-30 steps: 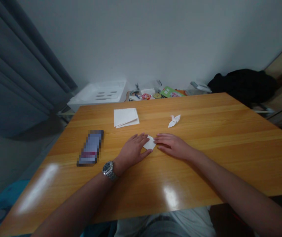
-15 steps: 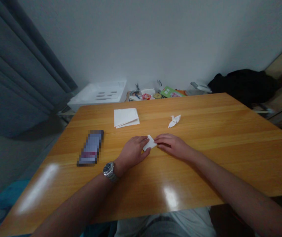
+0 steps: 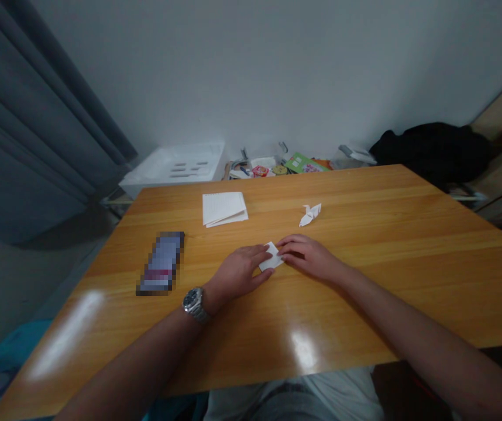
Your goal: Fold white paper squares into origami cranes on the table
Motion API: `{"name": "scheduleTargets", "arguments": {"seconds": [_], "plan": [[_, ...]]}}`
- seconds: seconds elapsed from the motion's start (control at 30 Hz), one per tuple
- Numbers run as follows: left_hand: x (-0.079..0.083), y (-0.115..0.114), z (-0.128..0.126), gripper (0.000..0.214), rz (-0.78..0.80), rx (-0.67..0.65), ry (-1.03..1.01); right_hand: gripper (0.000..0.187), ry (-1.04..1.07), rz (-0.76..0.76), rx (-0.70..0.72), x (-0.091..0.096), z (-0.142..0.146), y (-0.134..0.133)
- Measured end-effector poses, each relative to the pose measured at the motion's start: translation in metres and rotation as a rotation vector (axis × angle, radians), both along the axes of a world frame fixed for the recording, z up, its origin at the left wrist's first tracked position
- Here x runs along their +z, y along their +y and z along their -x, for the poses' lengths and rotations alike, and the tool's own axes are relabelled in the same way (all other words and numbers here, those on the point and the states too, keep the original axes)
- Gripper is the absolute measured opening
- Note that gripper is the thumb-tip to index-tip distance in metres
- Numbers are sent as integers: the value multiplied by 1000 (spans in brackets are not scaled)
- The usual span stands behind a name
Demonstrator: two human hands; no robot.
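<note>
A small white folded paper (image 3: 274, 262) lies on the wooden table in front of me, one corner pointing away. My left hand (image 3: 241, 271), a metal watch (image 3: 195, 304) on its wrist, holds the paper from the left with its fingertips on top and its thumb along the near edge. At the paper's right corner, the closed fingertips of my right hand (image 3: 307, 256) grip it; the thumb is partly hidden. Beyond the right hand rests a white origami crane (image 3: 310, 214). Folded lined sheets (image 3: 223, 209) sit farther back to the left.
A blurred-out phone (image 3: 161, 263) lies on the table (image 3: 356, 316) at the left. Past the far edge are a white plastic tray (image 3: 176, 164), a green booklet (image 3: 304, 164) among small items, and a black cloth heap (image 3: 435, 149). A grey curtain (image 3: 35, 117) hangs at left.
The folded paper has shifted slightly to the right, and my left hand has moved right with it. My right fingers have edged a little over its right corner.
</note>
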State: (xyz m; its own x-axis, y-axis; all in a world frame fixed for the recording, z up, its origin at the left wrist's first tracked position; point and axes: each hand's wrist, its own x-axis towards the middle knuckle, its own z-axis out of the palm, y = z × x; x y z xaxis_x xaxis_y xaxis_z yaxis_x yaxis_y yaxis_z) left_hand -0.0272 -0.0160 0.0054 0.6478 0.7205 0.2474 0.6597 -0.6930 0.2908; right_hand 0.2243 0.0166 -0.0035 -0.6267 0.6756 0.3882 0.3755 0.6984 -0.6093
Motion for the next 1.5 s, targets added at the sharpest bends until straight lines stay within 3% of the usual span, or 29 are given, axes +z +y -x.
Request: {"name": "scheduleTargets", "arguments": {"seconds": [0.23,0.7,0.9,1.5], "plan": [[9,0,10,37,80,-141,6,14,1,8,-14,1,-2,0],[15,0,9,44,74,-257,38,12,22,43,-129,-12,-4,5],[15,-2,5,58,61,-260,87,12,24,40,-163,-17,-3,8],[16,-4,0,62,85,-267,46,5,-36,6,-321,-19,6,5]]}}
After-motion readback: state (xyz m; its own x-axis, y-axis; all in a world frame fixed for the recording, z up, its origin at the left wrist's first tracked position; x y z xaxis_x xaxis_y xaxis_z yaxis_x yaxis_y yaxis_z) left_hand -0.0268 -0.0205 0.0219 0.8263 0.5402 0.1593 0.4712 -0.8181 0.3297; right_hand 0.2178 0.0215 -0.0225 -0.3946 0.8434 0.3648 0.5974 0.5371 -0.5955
